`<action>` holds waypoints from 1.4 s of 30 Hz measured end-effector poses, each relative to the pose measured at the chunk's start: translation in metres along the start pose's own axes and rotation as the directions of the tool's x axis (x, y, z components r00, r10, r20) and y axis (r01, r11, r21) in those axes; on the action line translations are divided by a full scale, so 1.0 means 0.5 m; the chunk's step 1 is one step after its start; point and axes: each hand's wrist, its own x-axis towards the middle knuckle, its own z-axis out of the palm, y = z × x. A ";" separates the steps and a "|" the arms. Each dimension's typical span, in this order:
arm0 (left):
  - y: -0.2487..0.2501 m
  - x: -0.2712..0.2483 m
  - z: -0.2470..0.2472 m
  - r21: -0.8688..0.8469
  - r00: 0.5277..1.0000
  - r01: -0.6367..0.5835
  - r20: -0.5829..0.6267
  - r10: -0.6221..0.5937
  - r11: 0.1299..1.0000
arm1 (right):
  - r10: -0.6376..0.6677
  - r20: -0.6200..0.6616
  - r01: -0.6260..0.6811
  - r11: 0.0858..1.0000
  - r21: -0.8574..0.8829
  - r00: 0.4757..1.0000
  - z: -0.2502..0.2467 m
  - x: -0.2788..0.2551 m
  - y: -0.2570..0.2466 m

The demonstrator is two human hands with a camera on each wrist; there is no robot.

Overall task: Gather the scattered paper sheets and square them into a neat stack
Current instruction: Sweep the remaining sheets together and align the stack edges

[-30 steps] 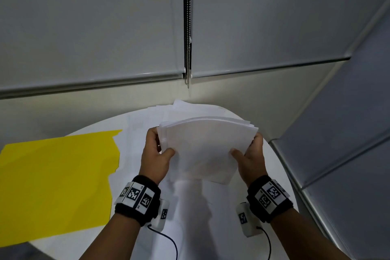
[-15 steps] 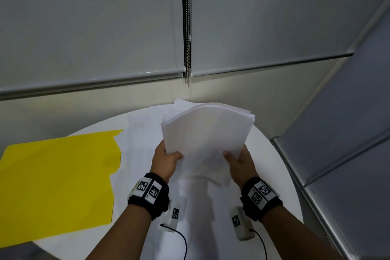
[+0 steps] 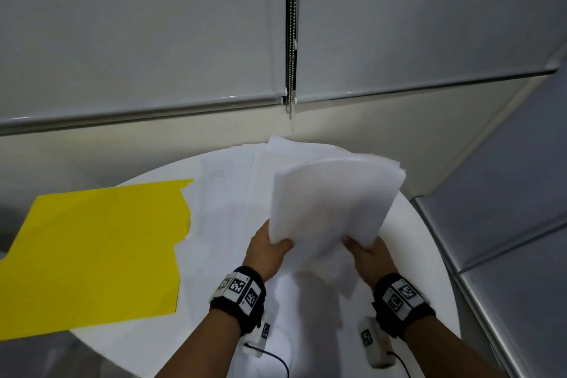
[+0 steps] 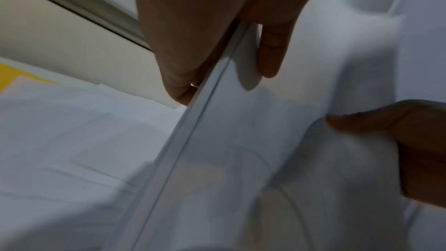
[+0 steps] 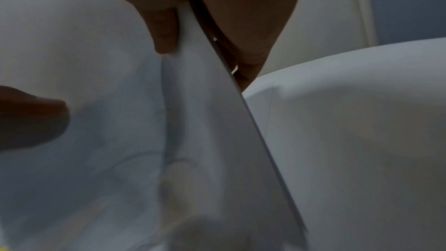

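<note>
While the paper bundle (image 3: 331, 202) is held above the white table (image 3: 429, 242), its near corners are pinched by the left hand (image 3: 265, 250) and right hand (image 3: 369, 258) — thumbs over, fingers under. Because the far edge is fanned, sheets could slip out.

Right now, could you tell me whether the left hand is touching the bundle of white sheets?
Touching: the left wrist view shows the left hand pinching the bundle of white sheets, thumb on one face and fingers behind.

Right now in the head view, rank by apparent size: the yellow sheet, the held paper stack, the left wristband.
1. yellow sheet, largest.
2. held paper stack, gripped by both hands, raised nearer the camera, so it looks bigger than it is.
3. left wristband, smallest.
</note>
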 end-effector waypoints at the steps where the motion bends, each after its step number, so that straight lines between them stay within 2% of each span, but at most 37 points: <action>1: 0.000 -0.001 0.007 0.010 0.999 -0.015 0.029 0.015 1.000 | 0.009 -0.006 -0.009 1.000 0.010 1.000 -0.018 0.005 0.002; 3: -0.012 -0.001 0.024 0.054 0.998 -0.012 0.068 0.008 0.998 | 0.051 -0.025 -0.051 0.999 0.007 0.998 -0.061 0.023 0.023; 7: -0.080 -0.014 0.060 0.214 0.985 0.110 0.109 -0.136 0.971 | 0.181 -0.110 -0.185 0.983 -0.021 0.977 -0.153 0.059 0.091; 9: -0.111 -0.018 0.062 0.218 0.978 0.150 0.112 -0.178 0.964 | 0.214 -0.149 -0.219 0.975 -0.022 0.965 -0.201 0.077 0.120; 11: -0.122 -0.007 0.055 0.246 0.979 0.181 0.050 -0.199 0.952 | 0.230 -0.184 -0.243 0.969 -0.050 0.956 -0.245 0.096 0.145; 13: -0.108 0.026 0.043 0.360 0.982 0.189 -0.061 -0.180 0.913 | 0.273 -0.192 -0.293 0.952 -0.085 0.943 -0.279 0.113 0.170; 18: -0.074 0.165 -0.012 0.602 0.952 0.227 -0.304 -0.043 0.766 | 0.365 -0.111 -0.377 0.918 -0.124 0.925 -0.302 0.171 0.215; 21: -0.073 0.221 -0.017 0.695 0.900 0.425 -0.395 -0.185 0.580 | 0.371 -0.035 -0.371 0.912 -0.173 0.928 -0.289 0.197 0.212; 24: -0.083 0.241 0.013 0.736 0.874 0.484 -0.381 -0.301 0.474 | 0.348 0.030 -0.331 0.913 -0.240 0.937 -0.280 0.210 0.209; 26: -0.095 0.242 0.044 0.733 0.867 0.497 -0.395 -0.306 0.465 | 0.357 0.050 -0.332 0.906 -0.262 0.933 -0.280 0.214 0.210; 29: -0.097 0.238 0.093 0.698 0.849 0.523 -0.472 -0.236 0.489 | 0.373 0.064 -0.342 0.897 -0.281 0.926 -0.284 0.221 0.207; 32: -0.084 0.228 0.128 0.680 0.845 0.520 -0.497 -0.196 0.517 | 0.395 0.063 -0.363 0.887 -0.286 0.916 -0.287 0.223 0.206; 38: -0.069 0.213 0.148 0.655 0.838 0.535 -0.489 -0.241 0.533 | 0.393 0.070 -0.358 0.887 -0.290 0.917 -0.288 0.222 0.210; 42: -0.060 0.210 0.147 0.581 0.832 0.531 -0.497 -0.249 0.617 | 0.369 0.085 -0.330 0.897 -0.294 0.926 -0.288 0.218 0.205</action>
